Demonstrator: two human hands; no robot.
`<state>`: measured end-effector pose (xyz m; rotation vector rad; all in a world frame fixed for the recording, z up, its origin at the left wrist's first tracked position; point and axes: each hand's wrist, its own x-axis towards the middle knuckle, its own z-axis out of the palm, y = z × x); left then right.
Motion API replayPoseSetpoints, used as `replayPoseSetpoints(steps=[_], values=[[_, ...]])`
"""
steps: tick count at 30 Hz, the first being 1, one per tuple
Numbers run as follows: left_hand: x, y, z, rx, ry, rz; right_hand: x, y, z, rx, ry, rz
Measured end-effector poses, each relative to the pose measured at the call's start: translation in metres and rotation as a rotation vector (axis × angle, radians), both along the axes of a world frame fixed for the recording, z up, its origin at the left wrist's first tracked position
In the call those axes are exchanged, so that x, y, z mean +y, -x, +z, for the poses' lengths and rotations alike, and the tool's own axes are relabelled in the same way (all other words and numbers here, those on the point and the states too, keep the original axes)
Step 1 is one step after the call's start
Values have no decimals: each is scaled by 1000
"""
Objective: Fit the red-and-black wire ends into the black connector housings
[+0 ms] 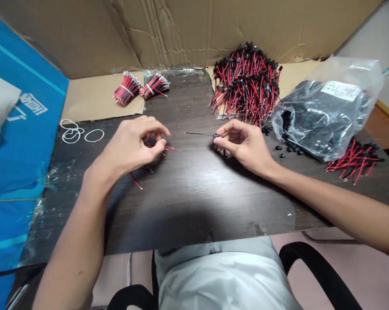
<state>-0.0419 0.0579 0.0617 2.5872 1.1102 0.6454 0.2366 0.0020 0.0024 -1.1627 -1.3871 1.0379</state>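
My left hand (134, 144) is curled over the dark wooden table (188, 193), fingers pinched on a thin red wire (170, 148) whose ends stick out to the right and below the palm. My right hand (244, 144) pinches a small black connector (216, 135) with a thin black wire (197, 134) pointing left from it. The two hands are about a hand's width apart, with the wire tips between them.
A big heap of red-black wired connectors (246, 84) lies at the back. Two banded wire bundles (139, 88) sit back left, rubber bands (81, 132) at the left. A plastic bag of black connectors (326, 114) and loose wires (354, 161) lie right. Cardboard walls surround the table.
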Motion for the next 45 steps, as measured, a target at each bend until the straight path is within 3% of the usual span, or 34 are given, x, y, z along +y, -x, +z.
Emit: replayPoseSetpoints(steps=[7,11,16,21,25,29,33,45], values=[[0,-11,-25,220,-33,-108,-2,-1,-2,-122,-48,-12],[-2,-16,-29,296,-132,-128,-2,-1,-2,-178,-78,-16],[-11,-26,-26,201,-305,-113,-4,0,-1,-289,-181,-26],[-21,-40,-37,105,-434,-215,-13,5,-3,-423,-467,29],[-27,-50,-44,47,-547,-264,-18,8,-6,-424,-541,69],[-30,-54,-45,46,-629,-232,-18,7,-6,-387,-524,91],[-31,-53,-45,23,-578,-216,-18,6,-3,-318,-465,113],[-30,-49,-45,-32,-626,-231,-20,9,-4,-24,-131,170]])
